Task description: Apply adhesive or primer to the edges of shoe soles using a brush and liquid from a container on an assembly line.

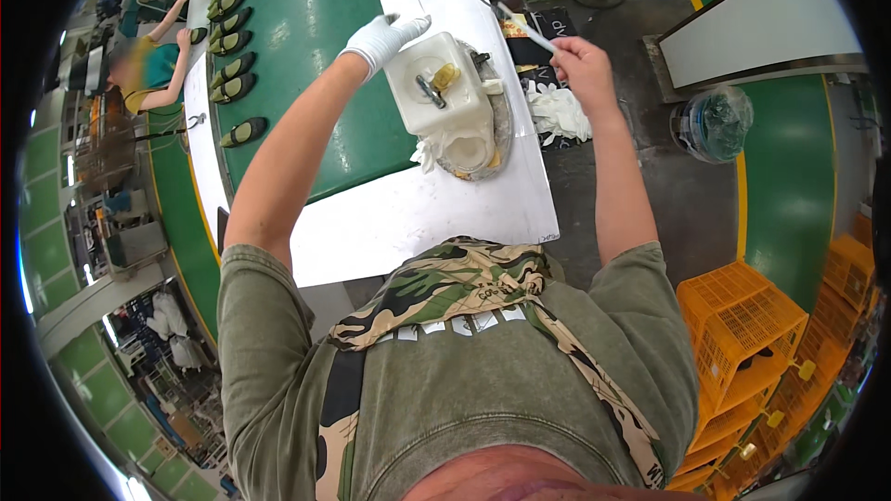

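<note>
My left hand (382,43), in a white glove, is above the table just left of a white plastic container (406,97). Its fingers stretch to the right, with nothing seen in them; a dark patch shows at one fingertip. Bare and closed, my right hand (585,76) grips a thin pale stick (527,28) pointing up and left, past the table's right edge. Inside the container lie a yellowish lump (445,77) and a small metal piece (430,91). The container rests on a round, stained base (502,125).
A green conveyor belt (316,0) carries a row of dark green shoes (232,42) along its left side. A co-worker (158,70) handles a shoe there. White gloves (557,113) lie in a heap right of the table (371,232). Orange crates (742,315) are stacked at right.
</note>
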Demonstrator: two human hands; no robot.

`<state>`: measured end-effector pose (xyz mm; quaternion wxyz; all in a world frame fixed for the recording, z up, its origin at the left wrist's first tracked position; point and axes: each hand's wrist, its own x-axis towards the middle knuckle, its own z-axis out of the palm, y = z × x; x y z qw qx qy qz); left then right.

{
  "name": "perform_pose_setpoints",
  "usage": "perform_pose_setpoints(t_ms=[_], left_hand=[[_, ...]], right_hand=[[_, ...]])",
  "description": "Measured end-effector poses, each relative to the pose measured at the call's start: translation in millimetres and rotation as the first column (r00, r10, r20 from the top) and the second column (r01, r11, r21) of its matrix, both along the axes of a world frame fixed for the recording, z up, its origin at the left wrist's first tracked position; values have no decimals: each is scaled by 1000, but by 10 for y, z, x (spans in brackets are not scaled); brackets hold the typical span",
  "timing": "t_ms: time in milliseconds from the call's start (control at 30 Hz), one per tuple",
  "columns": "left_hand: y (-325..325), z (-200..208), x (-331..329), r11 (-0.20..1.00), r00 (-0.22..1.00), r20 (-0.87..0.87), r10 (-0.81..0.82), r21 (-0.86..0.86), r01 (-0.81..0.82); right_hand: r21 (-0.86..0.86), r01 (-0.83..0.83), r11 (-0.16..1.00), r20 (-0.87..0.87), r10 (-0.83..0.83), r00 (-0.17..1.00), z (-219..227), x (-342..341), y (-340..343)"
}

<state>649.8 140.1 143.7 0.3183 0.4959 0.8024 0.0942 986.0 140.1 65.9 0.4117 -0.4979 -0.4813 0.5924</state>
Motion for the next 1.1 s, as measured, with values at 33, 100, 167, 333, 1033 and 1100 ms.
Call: perform_pose_setpoints(t_ms=[33,100,167,333,1033,1100], left_hand=[[55,-16,86,1000,1000,-10,-3,-16,3],[170,13,294,942,998,47,34,-336,-16],[258,-97,281,907,982,132,135,-416,-68],[394,-334,331,799,927,264,265,-599,-57],[469,-192,497,766,941,244,233,-643,-23],[465,-218,489,783,960,192,202,-621,-41]], right_hand=[[-22,-15,1000,34,16,999,-245,6,25],[-45,-18,999,91,22,996,-674,-21,53],[-45,-19,999,106,24,994,-849,-209,101],[-75,-41,996,121,49,991,-1054,-533,310],[429,-166,888,297,35,954,-1330,-1113,447],[452,-142,881,267,18,963,-1274,-1123,527]])
